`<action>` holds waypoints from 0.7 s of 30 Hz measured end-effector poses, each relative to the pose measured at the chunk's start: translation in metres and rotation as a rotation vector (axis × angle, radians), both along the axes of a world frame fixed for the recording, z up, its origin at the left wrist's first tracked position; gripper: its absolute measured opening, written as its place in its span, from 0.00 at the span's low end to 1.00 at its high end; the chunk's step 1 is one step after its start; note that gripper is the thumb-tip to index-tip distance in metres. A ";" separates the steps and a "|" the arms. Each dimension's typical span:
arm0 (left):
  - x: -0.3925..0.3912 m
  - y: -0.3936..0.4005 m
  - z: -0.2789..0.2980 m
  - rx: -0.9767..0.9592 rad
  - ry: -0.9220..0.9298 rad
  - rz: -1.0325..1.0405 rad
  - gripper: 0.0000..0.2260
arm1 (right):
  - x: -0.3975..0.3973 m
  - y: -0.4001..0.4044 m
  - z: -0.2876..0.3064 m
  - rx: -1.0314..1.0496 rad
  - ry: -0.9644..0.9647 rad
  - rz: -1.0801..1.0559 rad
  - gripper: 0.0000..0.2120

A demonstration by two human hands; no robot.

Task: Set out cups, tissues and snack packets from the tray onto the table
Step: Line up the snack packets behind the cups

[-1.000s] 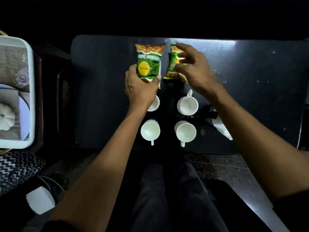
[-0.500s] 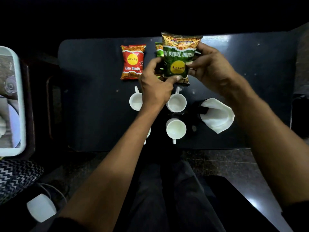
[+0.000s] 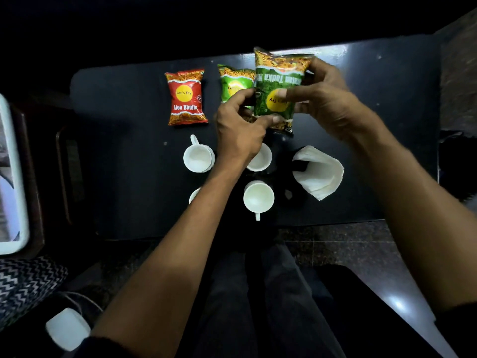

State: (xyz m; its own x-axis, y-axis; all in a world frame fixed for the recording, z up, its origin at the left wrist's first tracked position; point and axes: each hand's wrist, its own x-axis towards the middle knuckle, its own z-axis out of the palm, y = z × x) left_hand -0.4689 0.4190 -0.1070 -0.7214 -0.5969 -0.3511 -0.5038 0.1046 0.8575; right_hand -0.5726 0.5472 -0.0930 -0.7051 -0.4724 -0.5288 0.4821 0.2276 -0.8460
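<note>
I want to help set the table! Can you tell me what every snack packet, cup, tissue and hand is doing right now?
Red packet: lying flat on the table, sealed.
Light green packet: lying flat, partly hidden.
Dark green packet: held up, upside down, sealed.
Left hand: gripping the dark green packet's lower edge.
Right hand: gripping its side.
Cups: upright, look empty.
Tissues: stacked in a dark holder.
</note>
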 end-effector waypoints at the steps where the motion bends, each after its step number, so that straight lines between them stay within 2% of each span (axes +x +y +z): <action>1: 0.000 -0.001 0.000 -0.022 -0.023 -0.028 0.28 | 0.000 0.002 0.000 0.011 0.042 -0.036 0.34; 3: -0.002 -0.005 0.001 -0.084 -0.081 -0.117 0.29 | -0.003 0.008 0.003 0.119 0.270 -0.005 0.44; 4: -0.003 -0.009 0.001 -0.099 -0.106 -0.173 0.29 | -0.006 0.013 0.005 0.211 0.422 0.082 0.47; 6: -0.006 -0.016 0.004 -0.083 -0.120 -0.279 0.29 | -0.014 0.019 0.014 0.369 0.655 0.334 0.48; 7: -0.008 -0.019 0.006 -0.073 -0.120 -0.330 0.28 | -0.017 0.019 0.019 0.445 0.712 0.470 0.46; 9: -0.013 -0.024 0.011 -0.065 -0.143 -0.411 0.28 | -0.019 0.013 0.025 0.556 0.695 0.683 0.39; 11: -0.018 -0.029 0.016 -0.074 -0.168 -0.454 0.28 | -0.018 0.006 0.027 0.557 0.580 0.768 0.32; 13: -0.020 -0.032 0.019 -0.058 -0.133 -0.448 0.27 | -0.018 0.005 0.025 0.559 0.505 0.722 0.27; 15: -0.020 -0.031 0.021 -0.007 -0.046 -0.352 0.29 | -0.021 0.008 0.018 0.543 0.439 0.546 0.24; 18: -0.020 -0.027 0.017 0.153 -0.012 -0.148 0.28 | -0.018 0.014 0.007 0.273 0.207 0.160 0.17; 20: -0.021 -0.025 0.014 0.241 -0.036 -0.109 0.21 | -0.011 0.013 0.003 0.076 0.013 -0.027 0.13; 21: -0.021 -0.023 0.014 0.250 -0.026 -0.115 0.18 | -0.008 0.013 0.001 0.041 -0.036 -0.054 0.13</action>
